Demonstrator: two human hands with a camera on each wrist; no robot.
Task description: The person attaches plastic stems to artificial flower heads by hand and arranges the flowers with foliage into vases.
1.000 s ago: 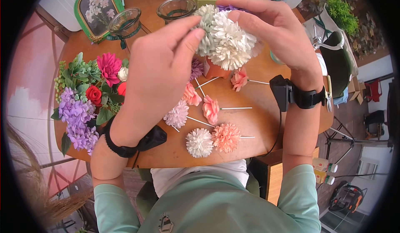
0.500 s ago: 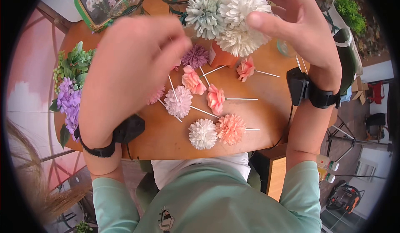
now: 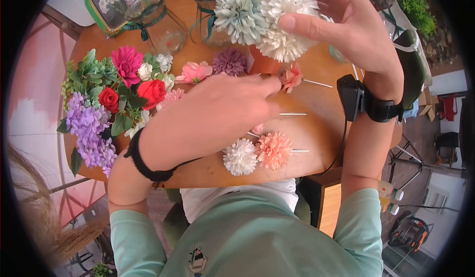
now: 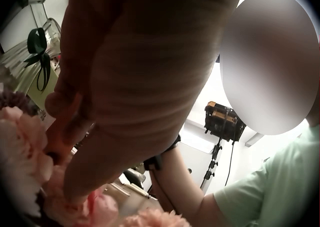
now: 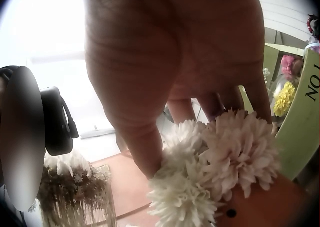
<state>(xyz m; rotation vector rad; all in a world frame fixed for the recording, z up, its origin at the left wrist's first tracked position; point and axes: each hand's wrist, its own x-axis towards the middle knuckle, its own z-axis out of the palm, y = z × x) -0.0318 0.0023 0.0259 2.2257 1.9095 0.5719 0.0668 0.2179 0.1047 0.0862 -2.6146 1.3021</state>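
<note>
In the head view my right hand (image 3: 354, 32) cups a bunch of white pompom flowers (image 3: 287, 9), its thumb against their near side. A pale blue-green pompom (image 3: 240, 17) is on the bunch's left, above an orange pot (image 3: 262, 61). The right wrist view shows the thumb and fingers on different sides of the white blooms (image 5: 185, 202). My left hand (image 3: 222, 108), palm down and blurred, reaches over loose flowers, fingertips beside a coral rose (image 3: 292, 77). In the left wrist view its thumb lies over a pink flower (image 4: 60, 194); whether it grips anything is not visible.
Glass vases (image 3: 166, 32) with dark green ribbons and a green picture frame (image 3: 111, 9) stand at the back left. Mixed flowers (image 3: 91, 128) fill the table's left side. White (image 3: 240, 157) and peach pompoms (image 3: 273, 151) lie near the front edge.
My left hand left the blue-green pompom, swung left, then came right and down over the loose flowers. My right hand stays around the white bunch.
</note>
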